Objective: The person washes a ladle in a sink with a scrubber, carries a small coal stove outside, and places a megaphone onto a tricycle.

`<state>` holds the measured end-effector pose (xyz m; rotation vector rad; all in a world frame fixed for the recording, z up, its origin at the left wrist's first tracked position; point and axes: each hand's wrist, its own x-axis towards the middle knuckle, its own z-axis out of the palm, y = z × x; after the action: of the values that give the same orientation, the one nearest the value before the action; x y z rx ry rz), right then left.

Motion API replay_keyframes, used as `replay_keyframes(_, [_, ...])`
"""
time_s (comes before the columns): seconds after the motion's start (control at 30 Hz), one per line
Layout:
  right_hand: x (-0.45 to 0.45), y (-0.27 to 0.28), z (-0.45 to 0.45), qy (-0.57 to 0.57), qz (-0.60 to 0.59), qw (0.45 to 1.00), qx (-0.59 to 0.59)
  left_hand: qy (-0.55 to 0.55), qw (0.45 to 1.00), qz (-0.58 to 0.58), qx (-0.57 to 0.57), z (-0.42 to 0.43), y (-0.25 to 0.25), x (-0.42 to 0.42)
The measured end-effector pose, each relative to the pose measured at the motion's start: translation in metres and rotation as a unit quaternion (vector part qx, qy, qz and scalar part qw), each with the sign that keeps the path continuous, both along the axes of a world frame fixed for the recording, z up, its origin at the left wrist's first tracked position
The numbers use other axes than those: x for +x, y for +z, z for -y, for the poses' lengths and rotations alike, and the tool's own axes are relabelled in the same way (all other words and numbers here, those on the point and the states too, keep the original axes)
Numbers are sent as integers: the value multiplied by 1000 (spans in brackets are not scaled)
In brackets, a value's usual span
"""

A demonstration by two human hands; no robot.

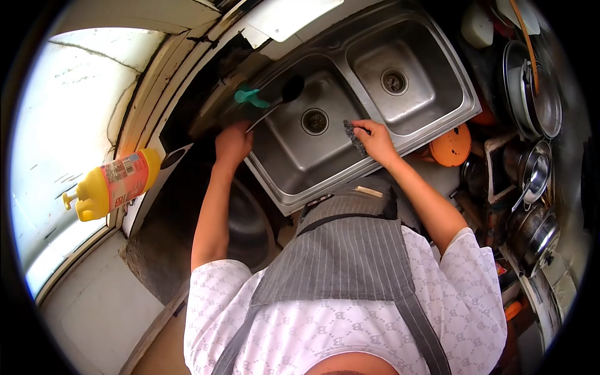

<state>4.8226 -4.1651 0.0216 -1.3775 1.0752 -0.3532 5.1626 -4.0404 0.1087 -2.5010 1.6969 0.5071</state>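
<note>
My left hand [234, 149] is closed around the end of a long metal handle at the sink's left edge. It belongs to a ladle [292, 89], whose dark round head hangs over the left basin [294, 147]. Pinched in the fingers of my right hand [375, 140] is a grey steel wool scrubber [355, 139], held over the right side of that same basin. The scrubber and the ladle are apart. Beside the ladle's handle, at the sink's back left, is a green plastic piece [249, 97] whose kind I cannot make out.
The second basin [419, 75] lies to the right. A yellow bottle with a pump [119, 182] stands by the window at left. Stacked pans [531, 90] and metal pots [531, 234] crowd the right side, near an orange round object [451, 145]. A dark wok-like bowl [247, 219] sits below the sink.
</note>
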Motion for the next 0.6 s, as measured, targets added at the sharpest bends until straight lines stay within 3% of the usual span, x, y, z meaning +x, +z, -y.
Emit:
replay_keyframes(0.4, [-5, 7, -8, 27, -2, 999, -31, -3, 993, 39, -113, -11, -9, -3])
replay_keyframes(0.6, [-10, 3, -4, -5, 20, 999, 25, 46, 995, 49, -79, -36, -6, -3])
